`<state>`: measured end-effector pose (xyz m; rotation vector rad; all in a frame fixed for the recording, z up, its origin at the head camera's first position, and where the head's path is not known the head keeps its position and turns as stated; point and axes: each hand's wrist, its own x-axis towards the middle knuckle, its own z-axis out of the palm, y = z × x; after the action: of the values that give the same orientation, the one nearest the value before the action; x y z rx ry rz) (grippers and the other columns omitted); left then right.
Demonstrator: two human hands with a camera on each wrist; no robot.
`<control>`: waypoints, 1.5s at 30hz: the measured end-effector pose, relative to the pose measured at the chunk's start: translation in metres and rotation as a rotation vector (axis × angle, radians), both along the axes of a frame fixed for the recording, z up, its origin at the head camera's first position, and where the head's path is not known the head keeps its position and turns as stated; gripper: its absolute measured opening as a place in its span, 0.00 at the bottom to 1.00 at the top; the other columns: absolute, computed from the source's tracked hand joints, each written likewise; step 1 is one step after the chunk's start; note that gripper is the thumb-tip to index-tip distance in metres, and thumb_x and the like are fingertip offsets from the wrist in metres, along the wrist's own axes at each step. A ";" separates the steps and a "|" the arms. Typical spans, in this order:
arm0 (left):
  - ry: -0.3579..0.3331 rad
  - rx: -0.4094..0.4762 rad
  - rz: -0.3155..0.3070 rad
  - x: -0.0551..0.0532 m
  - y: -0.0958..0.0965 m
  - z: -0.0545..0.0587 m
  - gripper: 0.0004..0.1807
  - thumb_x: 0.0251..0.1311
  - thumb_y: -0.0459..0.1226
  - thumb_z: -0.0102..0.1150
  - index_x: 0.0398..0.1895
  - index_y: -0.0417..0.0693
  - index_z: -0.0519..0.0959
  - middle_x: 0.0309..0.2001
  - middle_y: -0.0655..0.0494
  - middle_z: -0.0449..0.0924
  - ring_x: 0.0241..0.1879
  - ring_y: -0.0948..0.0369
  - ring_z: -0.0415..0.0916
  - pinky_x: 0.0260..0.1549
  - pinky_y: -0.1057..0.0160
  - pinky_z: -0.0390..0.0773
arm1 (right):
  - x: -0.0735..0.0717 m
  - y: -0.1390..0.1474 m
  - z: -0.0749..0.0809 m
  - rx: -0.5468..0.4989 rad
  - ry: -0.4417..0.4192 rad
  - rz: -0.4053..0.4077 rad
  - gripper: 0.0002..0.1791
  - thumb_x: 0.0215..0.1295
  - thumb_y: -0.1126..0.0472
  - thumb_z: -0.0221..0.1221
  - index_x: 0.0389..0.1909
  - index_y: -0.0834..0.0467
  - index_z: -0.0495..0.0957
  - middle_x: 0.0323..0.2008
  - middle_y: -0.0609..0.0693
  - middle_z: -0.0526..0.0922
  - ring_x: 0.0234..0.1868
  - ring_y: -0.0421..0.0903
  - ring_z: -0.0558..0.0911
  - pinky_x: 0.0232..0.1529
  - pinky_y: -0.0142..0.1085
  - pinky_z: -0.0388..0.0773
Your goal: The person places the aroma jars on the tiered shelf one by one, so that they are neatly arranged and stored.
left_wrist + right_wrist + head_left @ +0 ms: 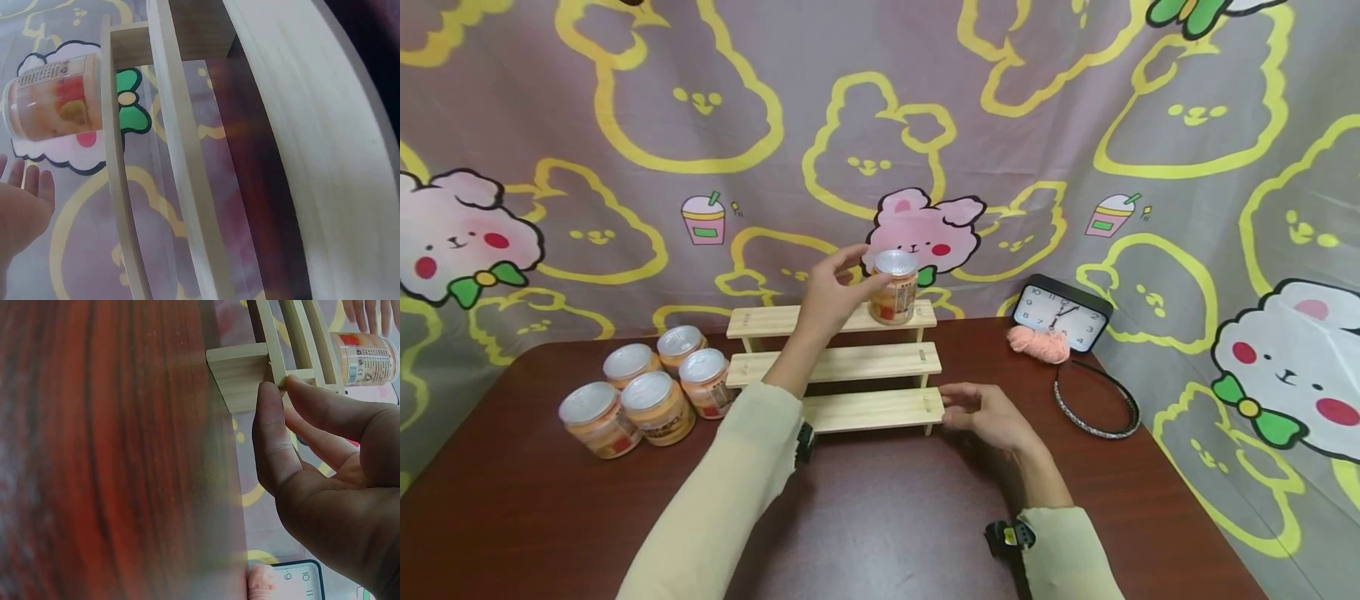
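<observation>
A three-step wooden rack [872, 408] stands on the table. On the right part of its top step sits a clear fruit jar [895, 300] with a silver lid and an orange label. My left hand [835, 292] is beside this jar, fingers loosely spread; in the left wrist view a gap shows between the fingers [31, 181] and the jar. At the right end of the lowest step, my right hand [988, 417] pinches the board's edge between thumb and forefinger, as the right wrist view shows.
Several similar jars [658, 408] stand grouped left of the rack. To the right are a black-framed clock [1060, 312], a pink yarn bundle [1037, 343] and a dark headband [1097, 433]. A patterned curtain [820, 50] hangs behind the table [880, 533].
</observation>
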<state>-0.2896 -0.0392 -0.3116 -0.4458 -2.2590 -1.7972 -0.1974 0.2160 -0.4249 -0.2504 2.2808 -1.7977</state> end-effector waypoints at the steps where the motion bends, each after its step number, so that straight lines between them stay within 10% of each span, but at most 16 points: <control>1: 0.005 0.007 0.001 0.001 -0.003 -0.001 0.35 0.58 0.45 0.75 0.67 0.43 0.75 0.66 0.46 0.74 0.66 0.46 0.70 0.64 0.50 0.70 | 0.000 0.000 0.000 -0.001 0.000 0.000 0.26 0.63 0.77 0.62 0.62 0.79 0.70 0.54 0.72 0.80 0.52 0.56 0.83 0.45 0.35 0.82; 19: 0.077 0.026 0.066 0.019 -0.064 -0.017 0.29 0.60 0.38 0.73 0.62 0.36 0.77 0.61 0.41 0.78 0.61 0.46 0.73 0.64 0.48 0.70 | 0.001 -0.001 0.001 0.007 -0.003 -0.010 0.26 0.63 0.77 0.62 0.62 0.79 0.70 0.54 0.72 0.80 0.52 0.57 0.83 0.46 0.36 0.83; 45: -0.073 -0.041 0.216 0.052 -0.142 -0.029 0.33 0.63 0.48 0.69 0.69 0.46 0.74 0.66 0.48 0.74 0.61 0.54 0.71 0.55 0.66 0.72 | 0.001 -0.002 -0.002 0.006 0.007 -0.017 0.26 0.63 0.76 0.63 0.62 0.78 0.71 0.55 0.72 0.79 0.54 0.58 0.82 0.47 0.36 0.82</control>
<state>-0.2378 -0.1816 -0.3410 -0.1376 -2.2958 -1.6875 -0.1964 0.2143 -0.4266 -0.2372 2.3002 -1.8005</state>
